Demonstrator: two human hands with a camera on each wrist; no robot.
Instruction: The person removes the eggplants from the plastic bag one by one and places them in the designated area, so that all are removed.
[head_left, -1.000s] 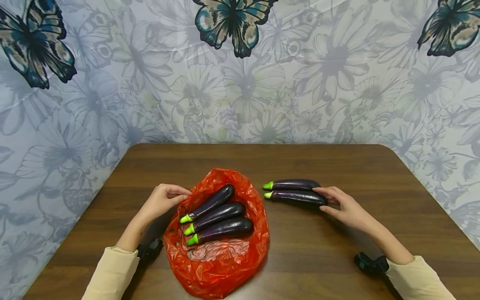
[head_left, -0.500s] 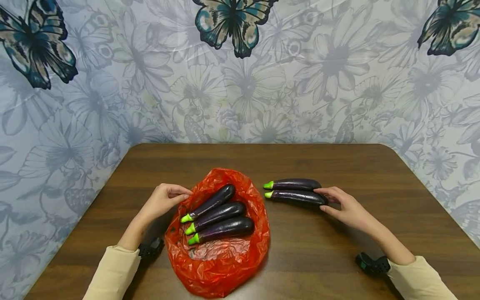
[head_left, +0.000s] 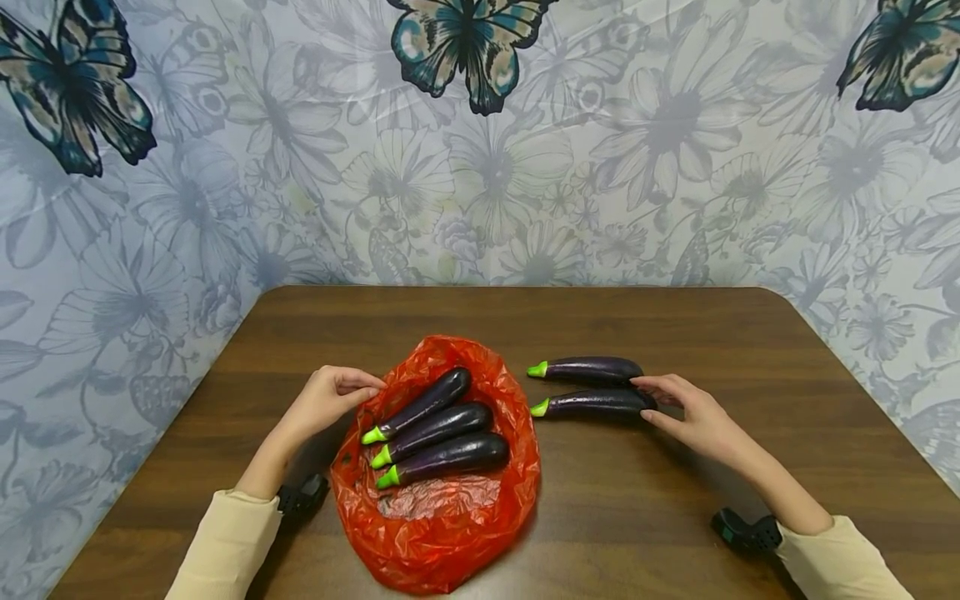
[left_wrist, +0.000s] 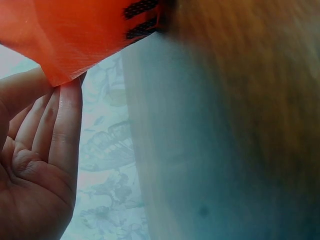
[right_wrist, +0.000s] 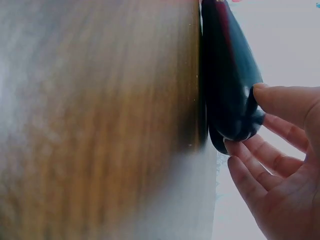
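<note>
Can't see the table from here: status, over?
Left hand pinches red bag, three eggplants inside. Right hand grips nearer loose eggplant by blunt end. No obstruction visible.

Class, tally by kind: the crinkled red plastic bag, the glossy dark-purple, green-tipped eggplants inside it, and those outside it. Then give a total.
Crinkled red plastic bag: 1
Glossy dark-purple eggplants inside it: 3
Glossy dark-purple eggplants outside it: 2
Total: 6
</note>
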